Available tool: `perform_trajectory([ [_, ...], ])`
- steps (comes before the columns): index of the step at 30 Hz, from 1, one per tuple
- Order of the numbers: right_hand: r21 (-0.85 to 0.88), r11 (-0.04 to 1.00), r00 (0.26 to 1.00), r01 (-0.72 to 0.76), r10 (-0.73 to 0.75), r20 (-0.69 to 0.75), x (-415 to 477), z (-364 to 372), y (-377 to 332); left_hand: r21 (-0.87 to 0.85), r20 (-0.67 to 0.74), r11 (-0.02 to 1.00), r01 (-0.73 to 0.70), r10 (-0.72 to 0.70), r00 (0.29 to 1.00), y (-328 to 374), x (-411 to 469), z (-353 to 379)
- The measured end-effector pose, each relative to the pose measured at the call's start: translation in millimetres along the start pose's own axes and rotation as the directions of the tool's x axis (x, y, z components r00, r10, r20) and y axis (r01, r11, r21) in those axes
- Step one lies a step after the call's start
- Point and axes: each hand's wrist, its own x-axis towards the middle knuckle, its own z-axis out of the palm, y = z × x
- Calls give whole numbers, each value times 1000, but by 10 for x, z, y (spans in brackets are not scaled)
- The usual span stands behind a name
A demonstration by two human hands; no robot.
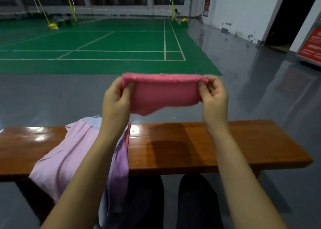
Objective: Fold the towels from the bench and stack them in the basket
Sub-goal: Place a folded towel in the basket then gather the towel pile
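- Head view, nearest first: dark-trousered legs [171, 202] at the bottom edge, both forearms reaching up and forward over the bench [217, 147].
- Bench is glossy brown wood and runs across the frame. On its left part lies a loose heap of towels: a pale pink towel [69, 152] spread over the near edge, a purple towel [119, 169] hanging down beside it, and a pale blue one [94, 121] showing at the back.
- Above the bench, clear of it, a deep pink towel [163, 93] is held up in the air, already doubled over, the fold along its top edge.
- Left hand [116, 100] pinches the top left corner between thumb and curled fingers; right hand [214, 98] pinches the top right corner the same way. Cloth is stretched flat between them.
- Lower edge hangs uneven, dipping lower on the left side.
- Judgement: fold under way; next fold or setting down yet to come.
- Risk: uneven bottom hem means layers are likely misaligned, so another fold may lock in a crooked shape.
- Risk: only the corners are gripped; a loosened thumb could let a layer slip and the fold open.
- Basket not in view; cannot tell where it stands.
- Beyond: grey floor [52, 93], then a green badminton court [104, 42] with nets [121, 2].
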Motion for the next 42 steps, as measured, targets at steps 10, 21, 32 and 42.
perform_trajectory([
  [10, -99, 882, 883, -460, 466, 48, -1387, -298, 1429, 217, 89, 888, 405, -431, 898, -1498, -1510, -144],
  [21, -226, 826, 843, -516, 537, 40, -1132, 36, 1906, 346, -13, 807, 478, -505, 863, -1900, -1255, -71],
  [32, -657, 626, 798, -420, 599, 61, -744, 380, 2335, 846, -24, 462, 265, -465, 885, -2296, -874, 165],
  [42, -939, 169, 622, -298, 781, -57, -911, 357, 2024, 827, -37, 431, 362, -600, 799, -2207, -820, 188],
])
